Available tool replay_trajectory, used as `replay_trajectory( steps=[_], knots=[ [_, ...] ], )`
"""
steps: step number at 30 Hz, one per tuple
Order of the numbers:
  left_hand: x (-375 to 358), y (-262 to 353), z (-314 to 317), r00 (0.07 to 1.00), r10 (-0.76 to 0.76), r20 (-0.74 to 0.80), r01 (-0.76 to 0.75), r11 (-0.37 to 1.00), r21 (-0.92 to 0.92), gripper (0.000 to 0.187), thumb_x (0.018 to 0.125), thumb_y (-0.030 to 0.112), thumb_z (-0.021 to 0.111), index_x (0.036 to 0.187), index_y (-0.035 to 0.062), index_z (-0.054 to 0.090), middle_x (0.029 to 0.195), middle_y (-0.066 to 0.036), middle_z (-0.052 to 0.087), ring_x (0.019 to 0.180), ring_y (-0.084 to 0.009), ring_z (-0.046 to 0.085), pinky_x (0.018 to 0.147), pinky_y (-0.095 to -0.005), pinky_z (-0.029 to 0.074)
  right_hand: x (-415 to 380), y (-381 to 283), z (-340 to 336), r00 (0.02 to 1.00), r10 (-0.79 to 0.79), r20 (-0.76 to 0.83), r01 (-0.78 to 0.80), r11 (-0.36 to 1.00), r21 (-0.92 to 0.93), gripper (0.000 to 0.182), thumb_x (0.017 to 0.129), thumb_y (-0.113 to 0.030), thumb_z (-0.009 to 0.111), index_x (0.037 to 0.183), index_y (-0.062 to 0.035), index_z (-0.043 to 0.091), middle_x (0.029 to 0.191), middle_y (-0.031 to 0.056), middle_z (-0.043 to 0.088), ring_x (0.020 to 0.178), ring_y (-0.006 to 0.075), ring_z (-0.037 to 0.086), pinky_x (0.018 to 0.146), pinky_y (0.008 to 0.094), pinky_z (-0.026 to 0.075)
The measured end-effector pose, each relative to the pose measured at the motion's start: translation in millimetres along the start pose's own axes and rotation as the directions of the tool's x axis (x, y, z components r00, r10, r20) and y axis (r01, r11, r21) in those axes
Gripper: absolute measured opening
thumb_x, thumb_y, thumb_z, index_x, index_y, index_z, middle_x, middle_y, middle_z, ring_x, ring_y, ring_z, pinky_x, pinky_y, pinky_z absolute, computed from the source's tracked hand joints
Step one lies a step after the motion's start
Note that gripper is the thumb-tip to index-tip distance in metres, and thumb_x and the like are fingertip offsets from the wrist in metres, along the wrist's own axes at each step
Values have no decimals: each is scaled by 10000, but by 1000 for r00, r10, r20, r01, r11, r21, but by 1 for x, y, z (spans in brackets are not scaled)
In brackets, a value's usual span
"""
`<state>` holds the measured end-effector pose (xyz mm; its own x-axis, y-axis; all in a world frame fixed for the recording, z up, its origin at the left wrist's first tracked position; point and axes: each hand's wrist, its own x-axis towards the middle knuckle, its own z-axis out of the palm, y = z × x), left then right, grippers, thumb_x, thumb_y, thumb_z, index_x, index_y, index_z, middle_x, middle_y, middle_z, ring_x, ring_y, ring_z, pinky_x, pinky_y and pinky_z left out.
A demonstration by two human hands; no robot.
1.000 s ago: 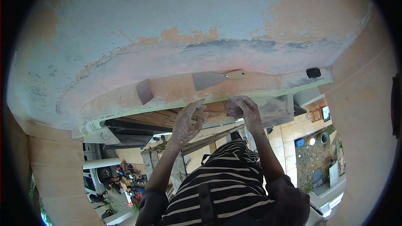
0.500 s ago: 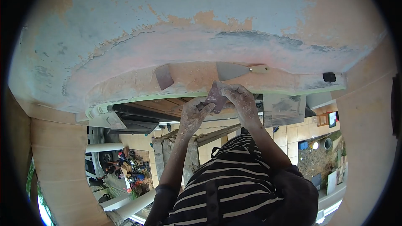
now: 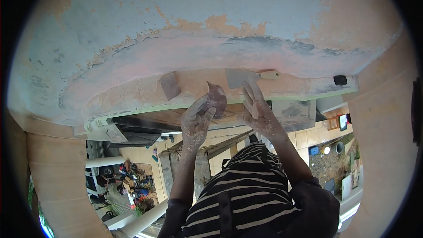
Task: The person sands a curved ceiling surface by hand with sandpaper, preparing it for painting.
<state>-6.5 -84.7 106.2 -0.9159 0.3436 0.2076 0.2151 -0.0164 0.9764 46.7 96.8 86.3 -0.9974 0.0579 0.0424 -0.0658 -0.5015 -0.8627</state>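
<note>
A curled piece of dark reddish sandpaper (image 3: 217,100) is pinched between the thumb and fingers of my left hand (image 3: 196,119). My right hand (image 3: 260,112), dusty with white powder, has its fingers spread and holds nothing. Its fingertips reach up near a putty knife (image 3: 240,78) with a pale handle, which lies on the ledge (image 3: 198,79). Further left on the same ledge rests a second piece of sandpaper (image 3: 170,85), flat and brownish. White dust covers both hands and forearms.
Above the ledge rises a wall (image 3: 185,0) with patched, peeling paint. A small black object (image 3: 340,80) sits at the ledge's right end. Wooden planks (image 3: 200,167) stand below me. Far down are a tiled floor (image 3: 136,150), several people, and a white vehicle (image 3: 91,180).
My right hand has let go of the sandpaper, opened and moved right, toward the putty knife. The sandpaper stays in my left hand, which has shifted slightly left.
</note>
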Motion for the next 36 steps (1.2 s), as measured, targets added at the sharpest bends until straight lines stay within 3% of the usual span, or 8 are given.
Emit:
replay_trajectory(
  steps=[5,8,16,23,27,31,34,36],
  knots=[
    [-5,-6,4,999,-50,0,50,999,-12,370,856,3,614,1212,-37,522,1067,-131,623,948,-160,607,827,-282,496,0,-11,-9,982,185,46,-188,977,95,950,812,-74,663,1467,-128,-24,1491,193,153,1402,334,64,1112,504,111],
    [-10,-15,8,1000,-9,-22,11,994,108,370,843,-48,603,1202,-30,516,1053,-110,632,950,-147,598,821,-276,490,-7,3,1,995,17,96,-18,1000,12,931,820,-87,668,1461,-106,-6,1430,204,281,1350,342,225,1114,495,139],
    [-18,-17,14,992,-25,124,22,999,23,286,843,37,638,1104,-14,536,993,-121,638,925,-159,620,801,-299,497,-7,1,4,1000,-30,-1,27,908,-419,349,877,-129,605,1196,-6,534,1106,157,617,998,186,603,863,322,504],
    [1,-2,-2,875,-363,322,381,924,6,298,838,112,660,1093,-8,562,913,-108,672,861,-152,634,793,-292,499,-12,-21,-7,987,29,160,93,708,-700,298,883,-48,579,1172,17,552,951,129,641,843,140,613,749,278,521],
    [-4,-17,-1,893,-272,359,370,897,-241,281,831,116,674,1063,-14,583,880,-121,676,840,-142,645,730,-270,517,-11,-23,-5,970,64,234,106,757,-645,335,874,-91,599,1195,-8,545,970,143,630,827,177,619,749,310,524],
    [-3,-20,-11,904,-290,315,328,942,-72,248,829,120,679,1009,-31,600,873,-130,670,823,-151,654,678,-265,534,-12,-7,3,991,-108,80,133,724,-676,393,861,-93,620,1236,-28,525,966,122,603,785,172,596,782,303,500],
    [-2,-15,-17,964,-227,137,232,972,-22,235,830,123,680,979,-44,608,889,-145,662,817,-167,658,666,-276,548,-12,5,-12,954,-297,41,184,471,-862,462,854,-82,625,1293,-59,482,922,113,597,803,166,573,806,311,482],
    [-4,-13,-18,971,-226,81,237,957,-170,228,832,122,677,973,-44,610,906,-154,657,828,-182,659,677,-293,554,-19,7,-13,987,-126,-96,36,773,-634,527,847,-84,635,1336,-96,439,921,112,599,872,178,573,845,329,462]
  ],
)
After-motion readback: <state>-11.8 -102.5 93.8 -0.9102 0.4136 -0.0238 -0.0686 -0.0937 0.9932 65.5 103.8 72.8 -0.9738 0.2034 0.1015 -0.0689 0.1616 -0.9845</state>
